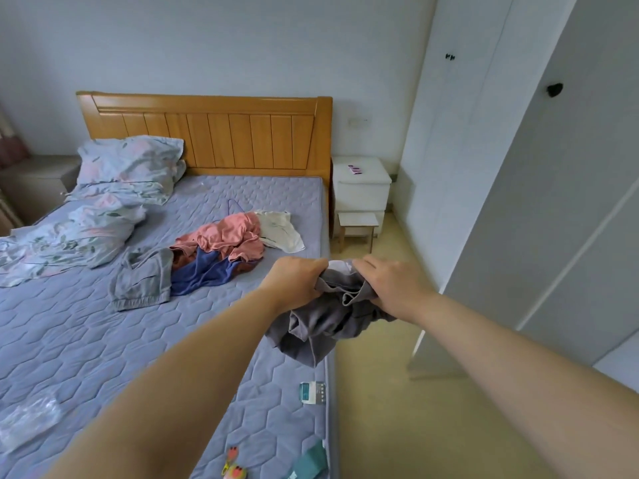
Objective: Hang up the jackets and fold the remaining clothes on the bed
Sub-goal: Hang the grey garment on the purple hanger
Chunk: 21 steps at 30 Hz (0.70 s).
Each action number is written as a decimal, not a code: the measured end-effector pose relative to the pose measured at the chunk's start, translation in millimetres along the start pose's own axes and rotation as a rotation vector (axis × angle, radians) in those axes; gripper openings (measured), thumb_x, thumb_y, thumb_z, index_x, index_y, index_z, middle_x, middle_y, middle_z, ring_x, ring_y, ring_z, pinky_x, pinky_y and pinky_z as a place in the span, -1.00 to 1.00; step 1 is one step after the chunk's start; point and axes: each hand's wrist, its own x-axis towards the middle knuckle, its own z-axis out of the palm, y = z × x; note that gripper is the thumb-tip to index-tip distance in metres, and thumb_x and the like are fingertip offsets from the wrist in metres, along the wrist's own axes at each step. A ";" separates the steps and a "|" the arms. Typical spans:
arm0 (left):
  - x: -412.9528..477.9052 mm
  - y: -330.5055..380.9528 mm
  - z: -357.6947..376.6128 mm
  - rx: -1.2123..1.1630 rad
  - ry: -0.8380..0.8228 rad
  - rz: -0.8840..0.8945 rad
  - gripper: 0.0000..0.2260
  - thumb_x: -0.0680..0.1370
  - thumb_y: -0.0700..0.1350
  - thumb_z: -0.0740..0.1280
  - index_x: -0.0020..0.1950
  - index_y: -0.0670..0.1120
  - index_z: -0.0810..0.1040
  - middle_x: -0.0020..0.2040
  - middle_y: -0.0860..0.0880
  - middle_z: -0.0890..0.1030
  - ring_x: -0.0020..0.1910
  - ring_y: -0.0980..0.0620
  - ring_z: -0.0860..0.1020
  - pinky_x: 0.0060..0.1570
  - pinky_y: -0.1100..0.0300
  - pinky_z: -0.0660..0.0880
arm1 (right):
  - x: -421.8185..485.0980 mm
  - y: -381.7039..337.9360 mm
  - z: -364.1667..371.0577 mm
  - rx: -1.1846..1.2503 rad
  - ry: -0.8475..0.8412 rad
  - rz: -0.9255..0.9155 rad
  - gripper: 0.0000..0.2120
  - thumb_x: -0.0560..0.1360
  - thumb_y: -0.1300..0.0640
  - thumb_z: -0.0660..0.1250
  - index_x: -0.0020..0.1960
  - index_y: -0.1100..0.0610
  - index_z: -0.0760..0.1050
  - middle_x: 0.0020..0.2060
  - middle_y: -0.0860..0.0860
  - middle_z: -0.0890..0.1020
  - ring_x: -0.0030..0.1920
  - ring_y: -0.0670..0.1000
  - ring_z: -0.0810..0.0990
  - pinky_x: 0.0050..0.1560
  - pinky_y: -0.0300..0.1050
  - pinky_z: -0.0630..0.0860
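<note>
**Q:** What are the hands doing?

**A:** Both bare arms are reaching forward. The left hand (297,281) and right hand (390,288) are each curling their fingers into the top of a dark grey garment (328,326) and gripping it close together. The bunched cloth is hanging beneath them, over the right edge of the bed (103,340).

**Q:** Where are the other clothes lying?

**A:** They are sitting in a heap mid-mattress, beyond the hands. A pink garment (228,236) is lying on top of a blue garment (200,271). A light grey garment (145,281) is spreading to their left, and a cream garment (280,229) is touching the pink one on the right. A purple hanger (235,203) is poking out behind the heap.

**Q:** And around the bed?

**A:** A floral pillow (131,160) is leaning by the wooden headboard (214,133), and a white wardrobe (518,167) is standing along the right.
</note>
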 end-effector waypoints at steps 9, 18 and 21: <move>145.0 11.3 55.1 0.122 -0.111 -0.145 -0.83 0.53 0.03 0.24 -0.01 -0.05 0.44 -0.11 -0.03 0.61 -0.14 -0.12 0.56 -0.25 0.12 0.32 | 71.0 157.9 78.3 0.075 0.000 -0.131 -0.58 0.49 0.07 0.31 0.32 0.08 0.35 0.08 0.03 0.52 -0.06 0.12 0.57 -0.30 -0.05 0.44; 249.8 15.0 96.2 0.113 -0.177 -0.377 -0.81 0.54 0.05 0.23 0.01 -0.05 0.46 -0.10 -0.04 0.60 -0.10 -0.12 0.55 -0.18 0.09 0.39 | 157.8 279.2 135.1 0.157 -0.044 -0.318 -0.58 0.46 0.02 0.34 0.29 0.03 0.39 0.08 -0.01 0.54 -0.06 0.10 0.60 -0.31 -0.05 0.46; 246.2 -11.1 102.0 0.101 -0.218 -0.456 -0.83 0.51 0.04 0.26 0.00 -0.03 0.47 -0.11 -0.03 0.61 -0.10 -0.11 0.57 -0.19 0.13 0.39 | 191.1 268.3 151.3 0.227 -0.057 -0.390 -0.63 0.45 0.05 0.35 0.24 0.04 0.41 0.08 0.01 0.56 -0.05 0.13 0.60 -0.30 -0.06 0.43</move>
